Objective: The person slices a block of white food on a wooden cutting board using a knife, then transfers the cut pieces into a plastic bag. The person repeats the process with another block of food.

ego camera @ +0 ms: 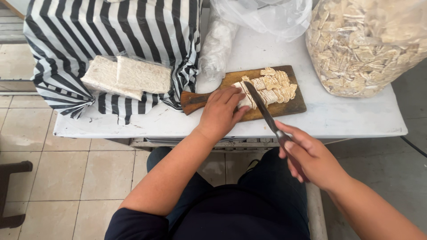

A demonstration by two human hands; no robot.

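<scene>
While the left hand [221, 113] is pressing down, fingers curled, on the near end of a pale tempeh block [247, 98], the right hand [307, 156] is gripping the handle of a long knife [263, 109] with its fingers fully wrapped round it, and the blade is crossing the block at a slant just beside the left fingertips. That hold appears to be steadying the block so that thin pieces are coming off evenly; cut slices [276, 86] are already lying fanned out on the far side of the blade, overlapping one another. Everything being cut is sitting on a dark wooden cutting board [289, 106] whose handle is pointing to the person's left. Two wrapped whole blocks [126, 76] are waiting on a black-and-white striped bag [111, 31] to the left, within easy reach, and a big clear sack of slices [369, 44] is standing at the right far corner, with crumpled clear plastic [262, 18] behind the board. All of this is resting on a white table [338, 118], somewhat scuffed, and the person is sitting close against its near edge in dark clothing. Beige floor tiles [66, 173] are showing below, and a dark piece of furniture [11, 191] is standing at the left edge.
</scene>
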